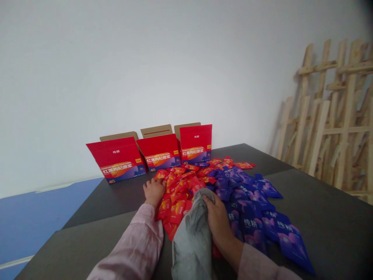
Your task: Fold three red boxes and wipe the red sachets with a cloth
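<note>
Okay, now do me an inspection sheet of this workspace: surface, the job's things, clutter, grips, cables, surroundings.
Surface: dark table, a seam running across it.
Job's things: three red boxes in a row at the back, flaps up, insides not visible; red packets, mostly left; blue-purple packets, mostly right; grey cloth in front.
Clutter: packets overlap in a loose heap, colours mixing where they meet.
Grips: left grip on the red packets' left edge; right grip closed on the bunched cloth.
Cables: nothing seen.
Surroundings: pale wall behind, blue floor at left, wooden frames at right.
</note>
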The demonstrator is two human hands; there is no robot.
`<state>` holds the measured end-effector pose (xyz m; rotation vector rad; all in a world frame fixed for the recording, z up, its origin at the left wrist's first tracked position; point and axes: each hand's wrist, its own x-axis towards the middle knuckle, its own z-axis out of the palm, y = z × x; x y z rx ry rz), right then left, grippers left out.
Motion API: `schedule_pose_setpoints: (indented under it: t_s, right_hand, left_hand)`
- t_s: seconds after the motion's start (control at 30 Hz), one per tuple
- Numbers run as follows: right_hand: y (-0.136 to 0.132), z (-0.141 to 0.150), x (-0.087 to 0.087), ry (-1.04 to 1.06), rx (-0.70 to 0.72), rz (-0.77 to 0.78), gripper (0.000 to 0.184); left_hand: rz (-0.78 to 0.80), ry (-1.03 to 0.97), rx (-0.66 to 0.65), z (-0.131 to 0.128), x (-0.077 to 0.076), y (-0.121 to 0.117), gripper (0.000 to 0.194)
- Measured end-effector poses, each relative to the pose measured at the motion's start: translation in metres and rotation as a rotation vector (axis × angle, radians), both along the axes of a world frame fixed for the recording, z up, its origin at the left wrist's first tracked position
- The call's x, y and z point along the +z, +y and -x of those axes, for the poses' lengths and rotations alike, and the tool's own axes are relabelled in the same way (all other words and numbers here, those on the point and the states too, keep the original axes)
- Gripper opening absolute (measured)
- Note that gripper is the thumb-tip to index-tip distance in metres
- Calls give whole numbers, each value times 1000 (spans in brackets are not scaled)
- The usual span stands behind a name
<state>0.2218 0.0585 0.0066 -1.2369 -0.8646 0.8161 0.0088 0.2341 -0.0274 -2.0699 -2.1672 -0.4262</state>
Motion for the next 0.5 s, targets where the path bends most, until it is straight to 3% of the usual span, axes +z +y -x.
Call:
schedule_pose_setpoints:
  t_s: [0.17, 0.27, 0.5]
  right_hand:
    - [28, 4, -7, -39, -35, -48, 38]
    - [34, 5, -11, -91, -53, -39, 43]
    - [42, 6, -11, -252, -60, -36, 49]
  left_hand:
    - [-50, -72, -39, -1, -9, 1, 41]
    - [2, -161, -77, 2, -13, 7, 40]
    - [136, -386, -272, -5, -14, 13, 55]
